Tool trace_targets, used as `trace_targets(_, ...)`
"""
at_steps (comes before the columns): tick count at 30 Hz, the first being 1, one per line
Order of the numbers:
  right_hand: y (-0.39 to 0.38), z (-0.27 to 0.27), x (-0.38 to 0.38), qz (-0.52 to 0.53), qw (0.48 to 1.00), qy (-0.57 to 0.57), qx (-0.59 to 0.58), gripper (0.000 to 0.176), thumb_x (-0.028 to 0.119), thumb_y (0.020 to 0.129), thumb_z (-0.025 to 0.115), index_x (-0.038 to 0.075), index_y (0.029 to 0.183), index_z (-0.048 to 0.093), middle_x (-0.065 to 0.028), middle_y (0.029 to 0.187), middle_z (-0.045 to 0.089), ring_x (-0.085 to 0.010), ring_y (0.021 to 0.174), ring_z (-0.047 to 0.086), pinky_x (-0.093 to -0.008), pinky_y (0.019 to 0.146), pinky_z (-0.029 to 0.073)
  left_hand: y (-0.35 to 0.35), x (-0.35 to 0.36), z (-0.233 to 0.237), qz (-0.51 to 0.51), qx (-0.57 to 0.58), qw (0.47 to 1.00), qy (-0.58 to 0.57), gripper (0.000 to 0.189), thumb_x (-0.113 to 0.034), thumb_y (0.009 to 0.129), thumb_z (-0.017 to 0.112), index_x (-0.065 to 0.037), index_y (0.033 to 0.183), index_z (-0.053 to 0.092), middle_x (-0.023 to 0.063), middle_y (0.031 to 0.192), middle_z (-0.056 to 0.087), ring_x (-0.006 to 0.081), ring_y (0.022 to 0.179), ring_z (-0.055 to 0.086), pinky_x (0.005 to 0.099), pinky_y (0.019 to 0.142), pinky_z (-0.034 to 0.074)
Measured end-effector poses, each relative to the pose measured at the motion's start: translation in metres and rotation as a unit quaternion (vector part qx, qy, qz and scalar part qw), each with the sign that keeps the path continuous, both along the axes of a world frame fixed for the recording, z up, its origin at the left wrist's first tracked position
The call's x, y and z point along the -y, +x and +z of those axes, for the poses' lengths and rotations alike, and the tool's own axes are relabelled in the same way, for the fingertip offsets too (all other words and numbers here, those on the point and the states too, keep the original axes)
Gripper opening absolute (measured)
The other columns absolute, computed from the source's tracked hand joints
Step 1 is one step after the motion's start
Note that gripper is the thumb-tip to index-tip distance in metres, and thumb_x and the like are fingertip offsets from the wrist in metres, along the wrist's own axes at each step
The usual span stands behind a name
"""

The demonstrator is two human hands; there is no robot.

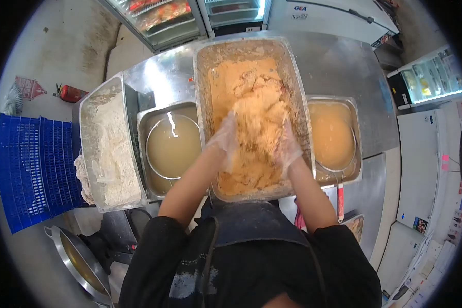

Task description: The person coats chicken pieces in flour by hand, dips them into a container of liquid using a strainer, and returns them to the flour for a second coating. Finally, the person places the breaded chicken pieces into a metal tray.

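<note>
A deep metal tray [302,110] of orange breading powder [223,97] stands before me, with lumpy, coated clumps [259,82] toward its far end. Both my hands wear clear plastic gloves and are inside this tray. My left hand [225,134] is at the left of a blurred heap of breading [259,120], my right hand [288,146] at its right. The heap is between them, smeared by motion, with loose powder around it. Breading and blur hide the fingers of both hands, and whether pieces of food are inside the heap cannot be made out.
Left of the tray are a pan of cloudy liquid with a round strainer [173,146] and a bin of white flour [115,149]. To the right, a pan of orange liquid holds a red-handled strainer [340,200]. Blue crates [36,169] and a wok [79,264] are farther left.
</note>
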State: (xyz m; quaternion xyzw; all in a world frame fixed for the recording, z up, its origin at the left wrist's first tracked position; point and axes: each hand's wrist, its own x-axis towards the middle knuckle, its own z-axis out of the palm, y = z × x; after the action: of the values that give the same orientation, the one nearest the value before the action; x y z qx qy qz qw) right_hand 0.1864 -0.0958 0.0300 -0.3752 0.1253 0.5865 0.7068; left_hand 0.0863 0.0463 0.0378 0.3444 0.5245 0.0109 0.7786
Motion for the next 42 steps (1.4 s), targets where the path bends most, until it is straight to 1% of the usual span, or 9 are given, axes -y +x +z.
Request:
trace_targets(2, 0.012, -0.018, 0.01, 0.082, 0.929, -0.253, 0.258, 0.069, 0.059, 0.094, 0.04, 0.009, 0.142, 0.039, -0.0139, 0.14, 0.045, -0.0289, 0.123, 0.049, -0.0397, 0.103, 0.039, -0.022, -0.013, -0.041, -0.165, -0.081, 0.965, 0.188, 0.066, -0.049, 0.097, 0.034, -0.008, 0.147, 0.024, 0.018, 0.15, 0.029, 0.0336, 0.136, 0.031, 0.0478, 0.105, 0.034)
trace_targets(3, 0.029, 0.047, 0.006, 0.385, 0.765, -0.4, 0.325, 0.069, 0.055, 0.093, 0.044, 0.01, 0.144, 0.037, -0.0118, 0.145, 0.041, -0.0261, 0.129, 0.044, -0.0373, 0.107, 0.033, -0.038, -0.022, -0.08, -0.271, -0.136, 0.898, 0.32, 0.064, -0.047, 0.097, 0.036, -0.008, 0.146, 0.025, 0.0181, 0.148, 0.032, 0.0345, 0.135, 0.034, 0.0488, 0.104, 0.035)
trace_targets(6, 0.02, -0.014, 0.033, 0.48, 0.693, -0.346, 0.412, 0.074, 0.061, 0.09, 0.045, 0.013, 0.146, 0.034, -0.0107, 0.15, 0.033, -0.0226, 0.136, 0.033, -0.0357, 0.11, 0.027, -0.047, 0.0, -0.101, -0.439, -0.227, 0.671, 0.553, 0.061, -0.042, 0.096, 0.04, -0.008, 0.145, 0.029, 0.0185, 0.144, 0.038, 0.036, 0.131, 0.039, 0.0504, 0.101, 0.037)
trace_targets(13, -0.026, -0.067, 0.034, 0.341, 0.907, -0.177, 0.169, 0.078, 0.067, 0.089, 0.043, 0.018, 0.148, 0.03, -0.0099, 0.154, 0.025, -0.0202, 0.142, 0.022, -0.0359, 0.114, 0.021, -0.047, 0.064, -0.075, -0.013, -0.108, 0.979, 0.175, 0.061, -0.041, 0.093, 0.046, -0.006, 0.141, 0.034, 0.0193, 0.137, 0.045, 0.035, 0.123, 0.045, 0.0477, 0.098, 0.04)
trace_targets(18, -0.03, -0.058, 0.002, 0.154, 0.985, -0.05, 0.059, 0.075, 0.064, 0.09, 0.043, 0.011, 0.144, 0.037, -0.0135, 0.143, 0.043, -0.0274, 0.131, 0.042, -0.0428, 0.103, 0.04, -0.036, 0.048, -0.033, 0.088, 0.094, 0.99, -0.06, 0.061, -0.041, 0.09, 0.05, -0.004, 0.138, 0.038, 0.0199, 0.131, 0.05, 0.0342, 0.118, 0.05, 0.0457, 0.095, 0.042)
trace_targets(24, 0.019, -0.028, 0.011, 0.045, 0.974, -0.143, 0.17, 0.074, 0.061, 0.093, 0.04, 0.004, 0.139, 0.041, -0.0171, 0.136, 0.05, -0.0296, 0.12, 0.053, -0.0413, 0.102, 0.042, -0.064, 0.024, -0.059, 0.041, -0.024, 0.995, 0.086, 0.062, -0.041, 0.088, 0.055, -0.002, 0.134, 0.043, 0.0206, 0.125, 0.055, 0.0333, 0.111, 0.055, 0.0434, 0.092, 0.045)
trace_targets(28, 0.043, -0.03, 0.03, 0.304, 0.769, -0.452, 0.335, 0.077, 0.06, 0.093, 0.039, 0.004, 0.145, 0.032, -0.0162, 0.144, 0.041, -0.0278, 0.13, 0.043, -0.0408, 0.109, 0.033, -0.079, 0.074, -0.106, -0.05, -0.238, 0.929, 0.28, 0.062, -0.04, 0.086, 0.058, -0.001, 0.132, 0.046, 0.0211, 0.121, 0.059, 0.0327, 0.107, 0.059, 0.0419, 0.089, 0.046)
trace_targets(34, 0.019, -0.057, 0.007, 0.065, 0.962, -0.252, 0.087, 0.084, 0.061, 0.087, 0.053, 0.013, 0.149, 0.024, -0.0105, 0.157, 0.009, -0.0255, 0.143, 0.017, -0.0477, 0.107, 0.031, -0.042, 0.1, -0.06, -0.202, -0.242, 0.915, 0.253, 0.064, -0.045, 0.079, 0.067, 0.001, 0.122, 0.055, 0.0196, 0.116, 0.061, 0.0294, 0.104, 0.059, 0.0387, 0.088, 0.047)
trace_targets(42, 0.04, -0.093, 0.009, 0.124, 0.905, -0.277, 0.3, 0.045, 0.028, 0.092, 0.06, 0.012, 0.133, 0.051, -0.0119, 0.13, 0.057, -0.0222, 0.115, 0.055, -0.0331, 0.099, 0.042, -0.039, 0.085, -0.106, -0.6, -0.104, 0.598, 0.521, 0.051, -0.051, 0.082, 0.06, -0.004, 0.097, 0.069, 0.0169, 0.099, 0.068, 0.0312, 0.102, 0.062, 0.0415, 0.086, 0.05)
